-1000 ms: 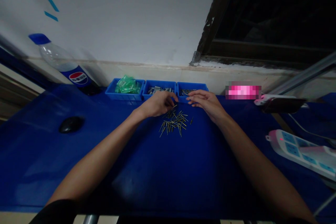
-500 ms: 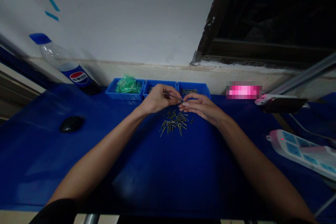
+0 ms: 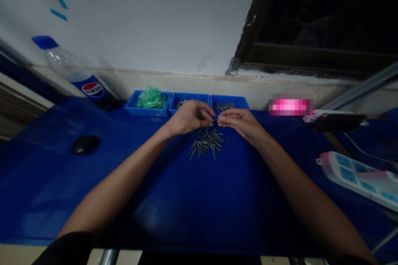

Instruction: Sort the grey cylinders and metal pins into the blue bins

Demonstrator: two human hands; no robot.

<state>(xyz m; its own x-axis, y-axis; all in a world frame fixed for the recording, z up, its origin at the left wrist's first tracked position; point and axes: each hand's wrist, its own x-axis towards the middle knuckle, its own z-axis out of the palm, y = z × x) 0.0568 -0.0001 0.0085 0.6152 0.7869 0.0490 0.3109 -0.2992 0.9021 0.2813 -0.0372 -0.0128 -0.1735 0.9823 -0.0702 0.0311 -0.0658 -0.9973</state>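
Note:
Above the table, a thin metal pin (image 3: pixel 215 120) spans the small gap between my two hands. My left hand (image 3: pixel 190 116) is closed, thumb and fingertips pinched at the pin's left end. The other end sits in the pinched fingers of my right hand (image 3: pixel 241 123). Just below both hands lies a loose pile of similar thin brass-and-silver metal pins (image 3: pixel 205 144), pointing in many directions. One single pin (image 3: pixel 228 140) rests apart, to the right of the pile.
Behind my hands stand three blue bins: the left bin (image 3: pixel 146 112) holds green plastic packets, the middle bin (image 3: pixel 199 98) small parts, the right bin (image 3: pixel 239 102) more pins. A cola bottle (image 3: pixel 90 87), black mouse (image 3: pixel 84 145), phone (image 3: pixel 338 122) and power strip (image 3: pixel 351 174) surround the area.
My right hand has shifted slightly right and its fingers have drawn together into a pinch. The pin now shows between the fingertips. The pile looks unchanged.

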